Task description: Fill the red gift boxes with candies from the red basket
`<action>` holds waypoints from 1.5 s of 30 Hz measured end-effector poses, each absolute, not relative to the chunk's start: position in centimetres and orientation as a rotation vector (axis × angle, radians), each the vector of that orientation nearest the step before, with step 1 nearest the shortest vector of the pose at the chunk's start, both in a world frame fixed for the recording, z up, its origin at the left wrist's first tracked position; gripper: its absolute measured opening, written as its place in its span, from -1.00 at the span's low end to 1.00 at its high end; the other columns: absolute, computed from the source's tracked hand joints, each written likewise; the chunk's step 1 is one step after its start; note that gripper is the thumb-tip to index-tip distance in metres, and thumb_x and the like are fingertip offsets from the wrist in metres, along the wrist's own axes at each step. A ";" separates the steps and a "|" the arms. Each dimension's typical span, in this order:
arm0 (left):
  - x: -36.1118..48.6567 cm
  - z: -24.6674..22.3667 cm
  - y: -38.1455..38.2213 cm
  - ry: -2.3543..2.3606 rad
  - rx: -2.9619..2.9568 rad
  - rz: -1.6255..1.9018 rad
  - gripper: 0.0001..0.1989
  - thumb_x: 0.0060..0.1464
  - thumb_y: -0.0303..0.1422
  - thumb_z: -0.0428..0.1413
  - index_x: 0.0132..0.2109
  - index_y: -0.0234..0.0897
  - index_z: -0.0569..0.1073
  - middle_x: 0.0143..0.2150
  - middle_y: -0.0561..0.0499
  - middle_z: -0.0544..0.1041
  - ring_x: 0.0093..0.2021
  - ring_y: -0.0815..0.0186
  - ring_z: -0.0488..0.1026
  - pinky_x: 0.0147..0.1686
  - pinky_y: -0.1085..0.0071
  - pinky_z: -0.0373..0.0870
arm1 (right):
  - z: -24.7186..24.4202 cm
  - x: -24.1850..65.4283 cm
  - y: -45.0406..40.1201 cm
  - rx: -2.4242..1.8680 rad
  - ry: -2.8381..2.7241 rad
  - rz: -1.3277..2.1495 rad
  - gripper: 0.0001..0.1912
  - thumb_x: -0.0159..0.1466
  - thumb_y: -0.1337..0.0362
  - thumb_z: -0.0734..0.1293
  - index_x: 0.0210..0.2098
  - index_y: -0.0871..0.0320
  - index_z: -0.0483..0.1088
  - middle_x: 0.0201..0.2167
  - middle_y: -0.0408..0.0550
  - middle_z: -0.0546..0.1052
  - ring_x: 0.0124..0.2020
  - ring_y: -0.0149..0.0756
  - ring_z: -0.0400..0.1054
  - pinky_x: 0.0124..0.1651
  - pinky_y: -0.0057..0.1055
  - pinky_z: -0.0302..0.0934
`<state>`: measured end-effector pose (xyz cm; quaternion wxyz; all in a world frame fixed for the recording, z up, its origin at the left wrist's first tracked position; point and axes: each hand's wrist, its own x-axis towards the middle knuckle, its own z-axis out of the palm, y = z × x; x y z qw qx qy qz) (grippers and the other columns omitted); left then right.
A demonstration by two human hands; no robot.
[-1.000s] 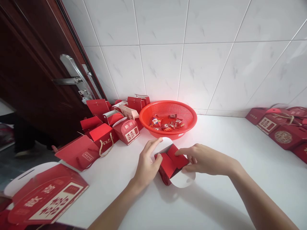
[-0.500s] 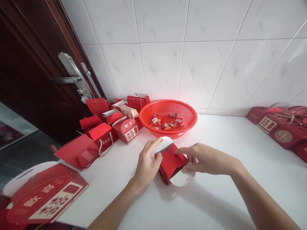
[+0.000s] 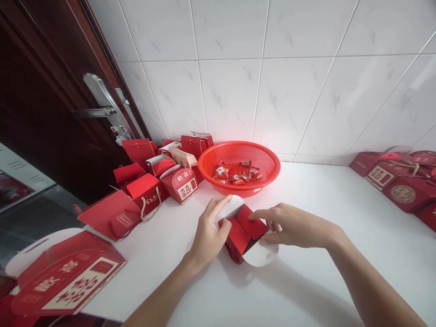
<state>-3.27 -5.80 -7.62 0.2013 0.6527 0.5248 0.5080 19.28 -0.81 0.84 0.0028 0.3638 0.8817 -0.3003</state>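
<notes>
Two red flaps lie inward on the box (image 3: 238,234), and two round white ones stick out. It sits on the table (image 3: 313,190), just in front of the bowl (image 3: 276,168). The left hand (image 3: 208,231) clamps its side; the right hand (image 3: 279,225) touches flaps, finger and thumb apart. Boxes (image 3: 182,184) crowd the left (some near the table's edge). Bare table stretches right to more boxes (image 3: 402,193).

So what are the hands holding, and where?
A small red box: the left hand has its far left side and white flap, the right hand its right red flap and near white flap.
</notes>
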 end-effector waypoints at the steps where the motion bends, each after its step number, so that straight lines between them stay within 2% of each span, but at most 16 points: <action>1: -3.2 -7.6 -5.8 1.467 1.815 1.416 -0.43 0.09 -0.58 -0.03 0.23 -0.18 0.44 0.15 -0.08 0.50 0.09 0.23 0.52 -0.25 0.49 0.54 | 0.9 19.3 -0.8 1.141 2.762 -0.946 -0.68 0.26 0.25 0.39 0.02 0.00 0.50 -0.39 -0.10 0.54 -0.37 -0.25 0.39 -0.36 -0.42 0.17; 10: -3.1 -7.4 -5.9 1.470 1.802 1.409 -0.44 0.10 -0.58 -0.02 0.22 -0.18 0.46 0.14 -0.08 0.52 0.09 0.22 0.53 -0.23 0.47 0.54 | 1.2 19.2 -1.0 1.131 2.777 -0.919 -0.74 0.27 0.25 0.39 -0.03 0.01 0.50 -0.44 -0.13 0.50 -0.41 -0.28 0.36 -0.36 -0.43 0.16; 17: -3.2 -7.4 -5.9 1.443 1.845 1.443 -0.50 0.13 -0.55 0.02 0.20 -0.16 0.45 0.13 -0.05 0.53 0.15 0.22 0.49 0.09 0.35 0.49 | 1.4 19.1 -1.0 1.066 2.777 -0.918 -0.85 0.29 0.27 0.34 -0.14 0.04 0.48 -0.45 -0.15 0.49 -0.42 -0.31 0.35 -0.38 -0.45 0.14; 26: -3.0 -7.0 -6.1 1.430 1.826 1.432 -0.58 0.23 -0.46 0.06 0.21 -0.16 0.44 0.14 -0.09 0.52 0.17 0.19 0.48 0.11 0.29 0.49 | 1.3 19.4 -0.6 1.002 2.831 -0.980 -0.91 0.34 0.22 0.32 -0.22 0.08 0.44 -0.39 -0.14 0.53 -0.43 -0.35 0.33 -0.33 -0.43 0.20; 30: -3.0 -7.0 -6.1 1.418 1.809 1.445 -0.62 0.26 -0.42 0.07 0.20 -0.15 0.45 0.13 -0.09 0.52 0.17 0.18 0.48 0.11 0.28 0.49 | 1.6 19.5 -0.6 1.009 2.831 -1.008 -0.84 0.37 0.15 0.31 -0.19 0.09 0.46 -0.34 -0.12 0.56 -0.41 -0.34 0.33 -0.33 -0.41 0.21; 34: -3.0 -6.9 -6.2 1.414 1.802 1.442 -0.63 0.27 -0.42 0.07 0.19 -0.15 0.45 0.13 -0.08 0.52 0.17 0.20 0.48 0.12 0.30 0.49 | 1.7 19.5 -0.6 1.018 2.869 -0.983 -0.73 0.38 0.08 0.32 -0.06 0.08 0.50 -0.31 -0.08 0.56 -0.39 -0.32 0.35 -0.33 -0.40 0.20; 40: -2.9 -6.9 -6.3 1.419 1.807 1.411 -0.62 0.27 -0.41 0.07 0.21 -0.14 0.44 0.15 -0.07 0.50 0.20 0.18 0.46 0.12 0.28 0.49 | 1.1 19.3 -0.6 1.082 2.900 -0.934 -0.70 0.34 0.12 0.36 0.03 0.02 0.50 -0.18 -0.03 0.56 -0.26 -0.23 0.43 -0.26 -0.36 0.26; 45: -2.8 -6.7 -6.4 1.442 1.884 1.360 -0.68 0.23 -0.33 0.13 0.12 -0.18 0.47 0.10 -0.09 0.50 0.14 0.14 0.49 0.12 0.21 0.49 | 0.8 19.2 -0.5 1.099 2.888 -0.952 -0.60 0.31 0.15 0.38 0.13 0.01 0.44 -0.03 0.00 0.52 -0.12 -0.15 0.44 -0.15 -0.28 0.31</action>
